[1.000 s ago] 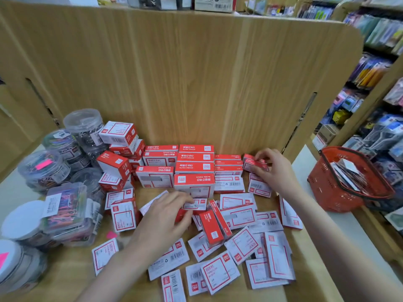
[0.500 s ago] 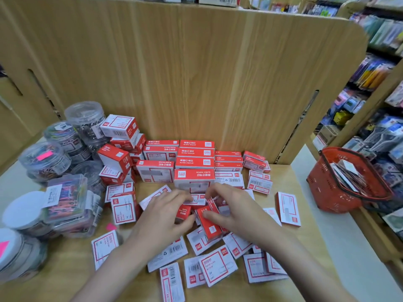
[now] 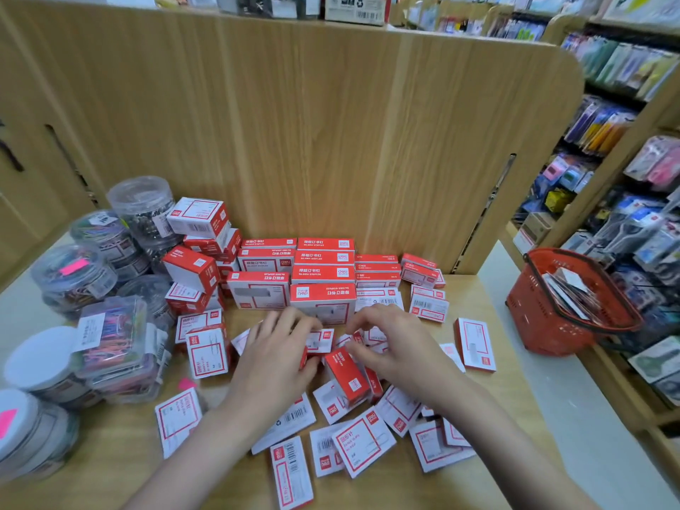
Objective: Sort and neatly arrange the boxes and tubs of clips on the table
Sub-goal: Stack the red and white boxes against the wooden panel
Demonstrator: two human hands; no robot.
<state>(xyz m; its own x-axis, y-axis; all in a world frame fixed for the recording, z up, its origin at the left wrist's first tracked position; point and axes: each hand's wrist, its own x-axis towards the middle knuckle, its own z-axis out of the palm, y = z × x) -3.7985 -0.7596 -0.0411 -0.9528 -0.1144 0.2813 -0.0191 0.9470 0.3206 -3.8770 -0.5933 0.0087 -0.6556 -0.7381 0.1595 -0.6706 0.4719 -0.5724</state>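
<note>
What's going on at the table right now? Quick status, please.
Left hand and right hand both down in the loose small boxes. Stacked boxes behind. Tubs crowd the left.

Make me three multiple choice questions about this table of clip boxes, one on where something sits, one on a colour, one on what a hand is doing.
1. Where does the shopping basket stand?
A. at the table's right edge
B. among the tubs on the left
C. on top of the stacked boxes

2. What colour is the sticker on the tub lid at the left?
A. green
B. pink
C. blue

3. What is the left hand doing?
A. hanging off the table edge
B. lifting a tub
C. resting on the loose small boxes mid-table

Answers: 1 A, the red basket stands by the right edge, apart from the boxes. 2 B, a bright pink strip lies on the clear lid. 3 C, its fingers curl over small boxes beside the right hand.
</note>
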